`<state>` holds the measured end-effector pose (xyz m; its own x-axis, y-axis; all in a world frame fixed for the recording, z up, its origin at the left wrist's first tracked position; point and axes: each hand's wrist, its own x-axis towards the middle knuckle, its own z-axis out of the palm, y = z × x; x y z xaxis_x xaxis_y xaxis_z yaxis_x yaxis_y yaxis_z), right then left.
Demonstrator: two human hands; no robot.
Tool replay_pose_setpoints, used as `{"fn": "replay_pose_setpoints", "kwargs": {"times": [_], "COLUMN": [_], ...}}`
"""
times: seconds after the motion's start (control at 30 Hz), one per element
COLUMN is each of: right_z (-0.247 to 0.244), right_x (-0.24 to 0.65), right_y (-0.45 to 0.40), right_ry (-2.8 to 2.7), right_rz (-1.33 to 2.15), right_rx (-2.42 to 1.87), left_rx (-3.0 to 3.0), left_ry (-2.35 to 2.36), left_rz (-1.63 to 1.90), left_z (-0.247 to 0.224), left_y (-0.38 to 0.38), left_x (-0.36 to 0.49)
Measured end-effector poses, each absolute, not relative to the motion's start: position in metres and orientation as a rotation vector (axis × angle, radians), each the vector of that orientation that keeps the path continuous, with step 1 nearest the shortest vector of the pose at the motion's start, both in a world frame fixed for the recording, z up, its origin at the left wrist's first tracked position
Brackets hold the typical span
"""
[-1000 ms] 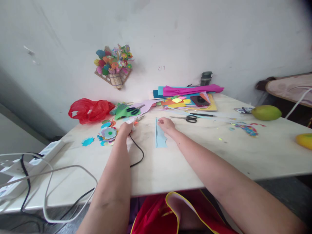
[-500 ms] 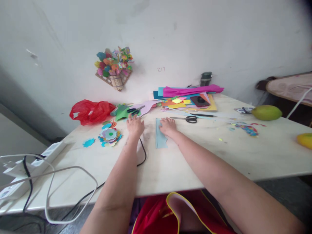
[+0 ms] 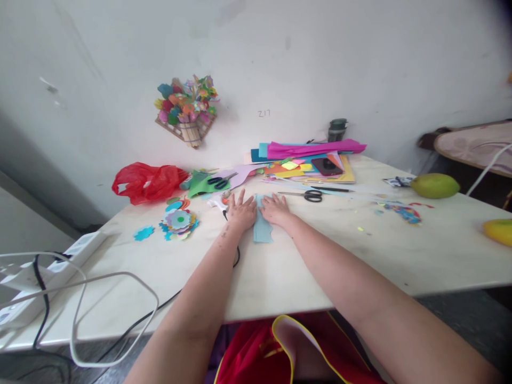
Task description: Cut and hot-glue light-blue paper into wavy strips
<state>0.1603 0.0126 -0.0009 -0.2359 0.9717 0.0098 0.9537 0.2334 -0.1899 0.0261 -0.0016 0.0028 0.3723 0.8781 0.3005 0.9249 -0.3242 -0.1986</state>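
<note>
A strip of light blue paper (image 3: 262,232) lies flat on the table in front of me, its lower right edge uneven. My left hand (image 3: 241,212) rests with fingers spread at the strip's left edge. On the strip's right side lies my right hand (image 3: 275,209), flat with fingers stretched out. Left of my left hand is a white glue gun (image 3: 217,202), partly hidden, with a black cord. Black-handled scissors (image 3: 312,196) lie just beyond my right hand. A second pair of scissors (image 3: 218,183) rests on green paper farther back.
Stacked paper flower shapes (image 3: 178,220) lie at left, near a red plastic bag (image 3: 149,182). Coloured sheets (image 3: 312,149) and a phone (image 3: 328,166) are at the back. A power strip (image 3: 86,246) with loose cables occupies the left edge. A green mango (image 3: 435,185) sits at right.
My left hand has moved right, from beside the glue gun to the left edge of the blue strip. The glue gun now shows. My right hand stays on the strip, fingers more spread.
</note>
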Motion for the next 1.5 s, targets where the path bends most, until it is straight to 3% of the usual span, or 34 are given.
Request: {"fn": "replay_pose_setpoints", "kwargs": {"times": [1.2, 1.5], "right_z": [0.001, 0.003], "right_x": [0.163, 0.163], "right_y": [0.009, 0.009], "right_ry": [-2.440, -2.483], "right_rz": [0.136, 0.141], "right_rx": [-1.768, -1.765], "left_rx": [-2.354, -2.426], "left_ry": [-1.651, -1.735], "left_rz": [-0.313, -0.192], "left_z": [-0.004, -0.004], "left_y": [0.003, 0.012], "left_x": [0.030, 0.027]}}
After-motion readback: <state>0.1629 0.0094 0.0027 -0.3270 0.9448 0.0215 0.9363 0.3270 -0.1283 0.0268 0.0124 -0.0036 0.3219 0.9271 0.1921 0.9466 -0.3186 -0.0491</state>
